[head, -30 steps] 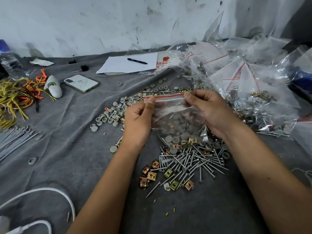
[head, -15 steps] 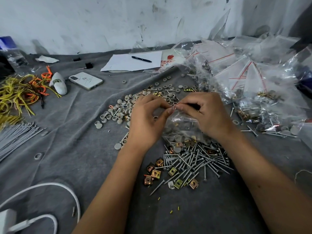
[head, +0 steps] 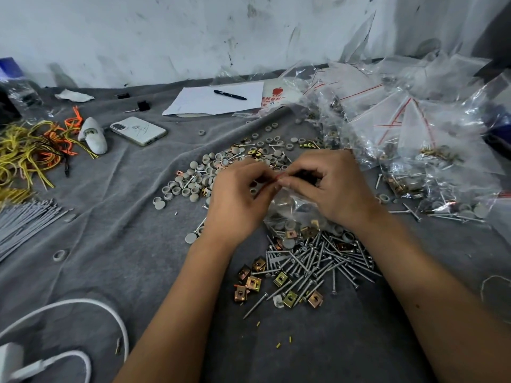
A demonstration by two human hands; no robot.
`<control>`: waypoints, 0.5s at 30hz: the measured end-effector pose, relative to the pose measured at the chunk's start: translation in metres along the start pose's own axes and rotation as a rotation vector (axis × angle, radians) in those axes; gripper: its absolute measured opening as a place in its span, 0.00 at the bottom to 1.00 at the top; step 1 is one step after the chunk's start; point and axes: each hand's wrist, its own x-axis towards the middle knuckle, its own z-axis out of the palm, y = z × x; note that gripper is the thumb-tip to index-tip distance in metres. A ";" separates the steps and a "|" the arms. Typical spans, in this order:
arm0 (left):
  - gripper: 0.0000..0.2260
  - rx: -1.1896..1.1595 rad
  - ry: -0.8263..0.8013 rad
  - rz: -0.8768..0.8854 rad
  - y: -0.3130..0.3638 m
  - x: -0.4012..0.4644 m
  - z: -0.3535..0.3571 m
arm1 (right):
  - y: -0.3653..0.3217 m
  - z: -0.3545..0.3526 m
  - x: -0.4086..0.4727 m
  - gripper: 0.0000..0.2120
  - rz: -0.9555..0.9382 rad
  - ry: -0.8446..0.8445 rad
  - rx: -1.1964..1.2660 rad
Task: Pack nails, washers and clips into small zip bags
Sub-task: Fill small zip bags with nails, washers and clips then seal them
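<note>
Fingertips of both hands meet at the red-striped mouth of a small zip bag (head: 287, 205), which hangs between them over the grey-covered bench (head: 116, 217). The left hand (head: 235, 197) pinches the strip from one side, its fingers (head: 269, 186) curled in and closed on the plastic; the right hand (head: 329, 186) pinches from the other, thumb and forefinger clamped on the same edge. Grey washers and a few brass clips show through the bag's clear belly, which sags down to just above the pile of nails (head: 320, 261).

Several things could spoil the seal from here. The two pinches sit close together at one point of the strip, so the rest of the zip may stay unpressed; if the bag is let go that way, its weight could open the mouth and spill the contents back onto the loose washers (head: 199, 181). Whether the track is actually mated cannot be told, as the fingers cover it. A nail point inside might also pierce the thin film if the bag is squeezed or dropped on the heap. Loose clips (head: 257, 283) lie directly beneath, so anything that falls would mix in and be hard to count again. The heap of filled bags (head: 409, 128) at the right slopes toward the work area, and a careless toss onto it might start a slide.
</note>
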 end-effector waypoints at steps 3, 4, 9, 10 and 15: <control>0.04 0.011 0.014 -0.002 0.000 0.000 -0.001 | 0.001 -0.002 0.000 0.06 -0.004 0.038 0.025; 0.04 0.011 0.019 -0.003 0.000 0.000 -0.001 | 0.001 -0.001 0.000 0.06 -0.012 0.040 0.028; 0.03 0.006 0.053 0.010 0.001 0.000 0.001 | 0.001 0.000 0.000 0.06 -0.024 0.020 0.017; 0.03 -0.010 0.058 0.013 0.001 0.000 0.001 | 0.000 0.001 0.000 0.06 -0.028 0.016 0.009; 0.02 -0.017 0.062 0.017 0.001 0.001 0.003 | -0.002 0.003 -0.001 0.05 -0.044 0.031 0.005</control>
